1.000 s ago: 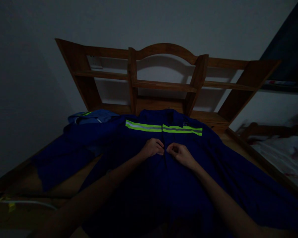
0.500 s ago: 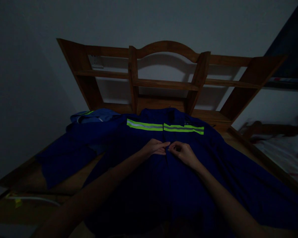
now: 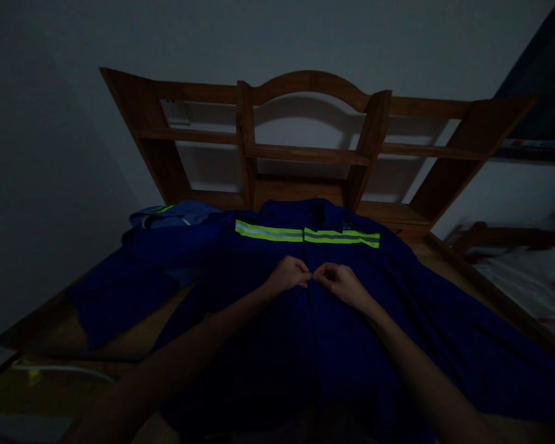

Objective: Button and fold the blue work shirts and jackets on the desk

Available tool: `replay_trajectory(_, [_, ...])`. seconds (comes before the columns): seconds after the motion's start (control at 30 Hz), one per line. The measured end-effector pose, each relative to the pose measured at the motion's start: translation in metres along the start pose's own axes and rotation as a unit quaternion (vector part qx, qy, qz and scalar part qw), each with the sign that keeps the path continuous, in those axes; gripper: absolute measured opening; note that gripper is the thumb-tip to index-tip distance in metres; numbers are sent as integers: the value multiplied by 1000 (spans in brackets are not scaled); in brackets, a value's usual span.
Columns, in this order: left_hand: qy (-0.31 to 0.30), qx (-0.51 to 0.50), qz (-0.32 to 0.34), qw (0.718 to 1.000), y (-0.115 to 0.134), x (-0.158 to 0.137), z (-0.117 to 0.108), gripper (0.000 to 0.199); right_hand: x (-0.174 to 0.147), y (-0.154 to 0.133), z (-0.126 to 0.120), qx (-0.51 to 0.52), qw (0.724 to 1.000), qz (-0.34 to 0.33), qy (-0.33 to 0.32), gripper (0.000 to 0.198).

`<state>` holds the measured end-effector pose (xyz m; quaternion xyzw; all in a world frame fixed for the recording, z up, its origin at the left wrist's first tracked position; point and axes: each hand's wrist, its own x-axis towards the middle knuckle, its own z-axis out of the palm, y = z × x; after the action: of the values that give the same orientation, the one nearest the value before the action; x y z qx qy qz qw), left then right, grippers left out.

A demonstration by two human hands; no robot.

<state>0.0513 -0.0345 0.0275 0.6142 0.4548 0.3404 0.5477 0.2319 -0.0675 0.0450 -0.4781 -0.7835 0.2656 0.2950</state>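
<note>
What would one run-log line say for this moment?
left hand: pinching jacket front | right hand: pinching jacket front | blue jacket: flat on wooden bed

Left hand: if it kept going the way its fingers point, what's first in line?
Likely the right hand: the left hand points right across the blue jacket front, fingertips almost meeting; the gap is unclear in the dim light.

Our two forearms are bare from the lower frame edge up to the wrists: no sleeves or cuffs show on either. Our left hand [image 3: 290, 275] and right hand [image 3: 340, 283] are ungloved, and in the dim light we can make out no ring, watch, bracelet or strap on them. The rest of our body lies outside the head view.
</note>
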Motion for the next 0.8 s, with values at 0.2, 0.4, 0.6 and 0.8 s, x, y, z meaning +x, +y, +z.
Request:
replay_trajectory(0.2, [-47,35,9,998,-4,4,-4,9,-1,-1,-1,-18,1000,-11,7,18])
replay_trajectory(0.4, [-38,31,-25,998,1,0,-4,6,4,9,-1,35,999,34,-7,30])
replay_trajectory(0.6, [-46,83,16,995,1,-3,-3,9,8,16,1,45,997,48,-40,26])
replay_trajectory(0.8, [-56,108,62,991,-3,-6,-5,11,8,9,-4,7,997,1,-71,18])
